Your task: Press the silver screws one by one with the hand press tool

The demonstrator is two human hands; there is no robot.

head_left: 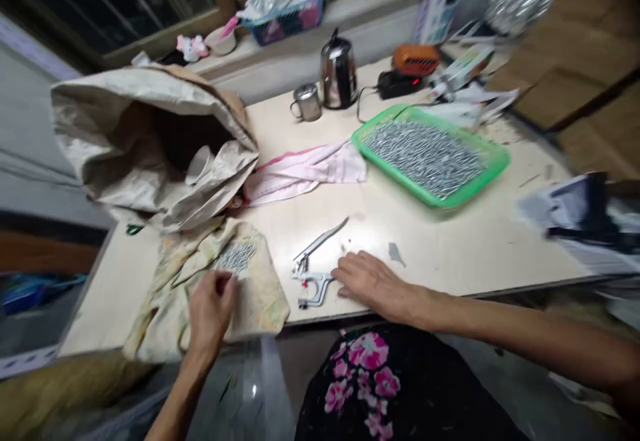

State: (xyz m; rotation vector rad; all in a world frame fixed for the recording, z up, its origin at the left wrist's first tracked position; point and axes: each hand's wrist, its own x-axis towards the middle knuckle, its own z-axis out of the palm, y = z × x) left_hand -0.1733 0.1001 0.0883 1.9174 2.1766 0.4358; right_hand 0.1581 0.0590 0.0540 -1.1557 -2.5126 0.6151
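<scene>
My left hand (213, 308) is at the near edge of a crumpled, patterned cloth (265, 301), its fingertips pinched together. Whatever they pinch is too small to make out. Just beyond those fingertips lies a small pile of silvery metal pieces (237, 256) on the cloth. A pair of silver hand pliers (315, 288) rests on the table with its handles spread wide and a red spot near the jaw. My right hand (373, 284) lies palm down by the table's front edge, its curled fingers over the end of the lower handle.
A green basket (433, 198) full of thin metal pieces sits at the right. A large open sack (125, 188) leans at the left. Behind are a pink cloth (310, 173), steel mug (307, 102), kettle (339, 71) and orange-black device (415, 60). A grey scrap (396, 252) lies nearby.
</scene>
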